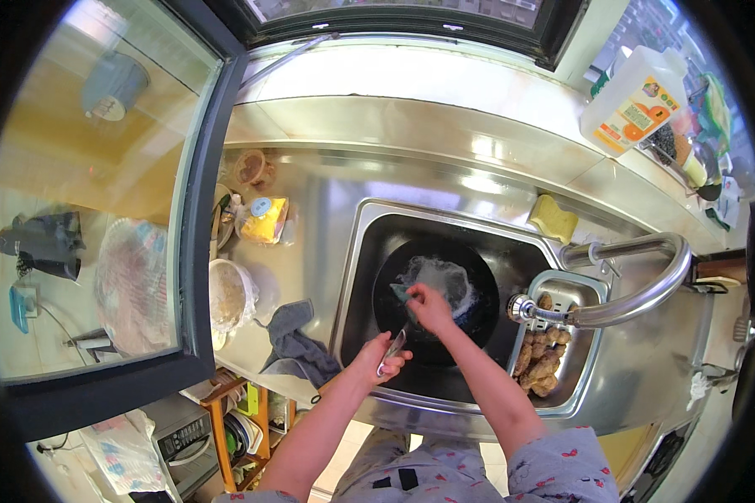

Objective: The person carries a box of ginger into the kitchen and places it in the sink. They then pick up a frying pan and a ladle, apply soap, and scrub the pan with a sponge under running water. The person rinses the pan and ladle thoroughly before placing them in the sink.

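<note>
A dark wok (384, 276) sits in the large basin of the black-lined sink (509, 236), with foamy water (443, 280) in its middle. Over the wok, my right hand (431, 308) pinches a small green scouring pad (400, 292) between thumb and fingers. My left hand (380, 358) is closed around a shiny metal handle (392, 353) at the wok's near left edge. Whether this handle is joined to the wok cannot be told. Below my left wrist, a wooden handle end (327, 388) with a dark loop shows partly.
A curved faucet (660, 302) reaches over a small strainer basin (594, 371) holding knobbly brown roots (541, 371). A yellow sponge (553, 218) lies behind the sink. Left are a grey cloth (296, 339), a covered bowl (231, 295), a yellow packet (265, 220) and an open window frame (195, 207).
</note>
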`<state>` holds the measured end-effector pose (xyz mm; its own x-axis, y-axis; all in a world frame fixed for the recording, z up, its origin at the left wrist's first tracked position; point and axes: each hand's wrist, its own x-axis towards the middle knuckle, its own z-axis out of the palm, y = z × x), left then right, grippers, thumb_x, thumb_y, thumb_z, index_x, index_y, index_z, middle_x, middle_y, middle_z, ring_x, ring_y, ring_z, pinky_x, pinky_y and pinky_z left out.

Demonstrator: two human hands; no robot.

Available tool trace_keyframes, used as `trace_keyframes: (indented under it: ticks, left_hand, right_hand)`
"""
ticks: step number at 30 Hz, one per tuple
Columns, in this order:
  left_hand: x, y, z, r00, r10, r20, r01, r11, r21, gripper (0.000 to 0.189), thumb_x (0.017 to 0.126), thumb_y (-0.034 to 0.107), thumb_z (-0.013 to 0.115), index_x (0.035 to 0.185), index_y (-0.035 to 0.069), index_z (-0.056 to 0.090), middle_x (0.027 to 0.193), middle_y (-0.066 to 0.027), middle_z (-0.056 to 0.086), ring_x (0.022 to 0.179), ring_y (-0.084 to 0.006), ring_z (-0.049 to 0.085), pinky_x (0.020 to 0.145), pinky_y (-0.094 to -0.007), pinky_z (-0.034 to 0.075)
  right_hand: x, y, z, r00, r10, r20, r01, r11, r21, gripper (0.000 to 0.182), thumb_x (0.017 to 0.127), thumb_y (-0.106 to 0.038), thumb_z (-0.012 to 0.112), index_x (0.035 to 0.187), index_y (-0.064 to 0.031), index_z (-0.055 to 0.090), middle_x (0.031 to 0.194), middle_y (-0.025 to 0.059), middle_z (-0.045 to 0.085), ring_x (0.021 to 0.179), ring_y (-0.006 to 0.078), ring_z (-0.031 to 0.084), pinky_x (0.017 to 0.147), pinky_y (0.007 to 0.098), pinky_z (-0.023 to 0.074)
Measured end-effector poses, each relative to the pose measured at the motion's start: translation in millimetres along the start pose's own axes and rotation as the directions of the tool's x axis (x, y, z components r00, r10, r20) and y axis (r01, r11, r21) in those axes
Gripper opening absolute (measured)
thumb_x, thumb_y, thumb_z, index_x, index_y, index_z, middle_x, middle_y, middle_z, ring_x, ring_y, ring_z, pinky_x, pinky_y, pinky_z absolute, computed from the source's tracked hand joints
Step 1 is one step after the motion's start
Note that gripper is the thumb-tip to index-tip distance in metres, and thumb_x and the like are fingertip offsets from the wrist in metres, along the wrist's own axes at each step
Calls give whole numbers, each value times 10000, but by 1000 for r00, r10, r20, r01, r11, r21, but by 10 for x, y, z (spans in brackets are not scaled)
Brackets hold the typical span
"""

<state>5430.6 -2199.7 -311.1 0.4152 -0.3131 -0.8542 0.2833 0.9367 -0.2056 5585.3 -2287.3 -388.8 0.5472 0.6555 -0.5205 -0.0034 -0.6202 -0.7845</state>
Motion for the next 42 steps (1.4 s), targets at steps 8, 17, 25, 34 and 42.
trace_keyframes:
  ticks: [8,17,25,34,42]
  left_hand:
    - [43,19,-8,991,130,-32,-123,979,160,294,1013,329,323,992,67,455,745,-78,511,432,-84,364,294,-188,259]
    - [-192,64,92,1000,-21,18,19,995,101,389,1008,405,378,834,58,400,647,-21,404,412,-57,309,295,-190,216]
    - [-48,49,-57,978,-143,155,147,989,-11,360,1003,394,397,860,63,398,610,-23,388,408,-62,320,294,-190,220]
    - [-147,-22,-73,482,742,466,-186,-433,882,274,932,316,533,1074,95,456,841,-202,625,580,-322,619,498,-444,481]
    - [-576,-239,58,615,706,350,251,-596,763,276,889,258,571,1074,72,484,800,-182,655,708,-400,646,622,-516,506]
  right_hand:
    - [-625,-489,87,993,12,-119,-16,999,-38,242,757,-250,617,971,-140,606,735,72,640,750,294,646,669,409,493]
    - [315,653,-174,877,221,-426,-395,836,-380,311,803,-233,616,1094,-145,550,878,176,671,885,373,641,755,492,478]
    - [530,390,97,936,-70,-345,-36,956,-292,265,820,-211,594,1083,-181,587,856,112,672,828,346,643,728,454,487]
    - [-664,-891,-12,955,-297,-17,286,932,-221,201,789,-221,620,968,-140,661,770,78,660,759,291,647,663,405,502]
    - [-17,-172,-145,924,-356,-141,208,776,-595,182,787,-187,610,958,-148,658,866,94,653,834,301,631,703,438,509]
